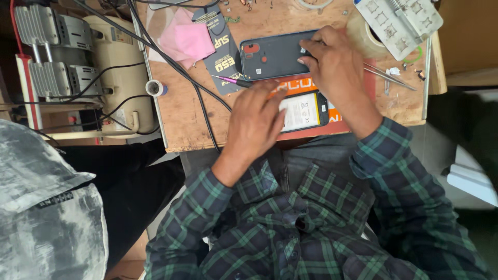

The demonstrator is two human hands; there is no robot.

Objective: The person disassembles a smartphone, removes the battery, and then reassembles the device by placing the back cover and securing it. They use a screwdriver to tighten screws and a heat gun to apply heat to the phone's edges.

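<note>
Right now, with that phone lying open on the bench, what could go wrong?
The left hand rests on the opened phone, so pressing on its exposed inside might harm it. The right hand holds the dark back cover near the small screwdriver; a nudge could send that tool rolling. Tiny screws lie loose near the table edge beside the tweezers and could easily be swept off.

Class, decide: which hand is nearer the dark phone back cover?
Right. The right hand rests on the back cover; the left hand lies below it, over the opened phone.
</note>
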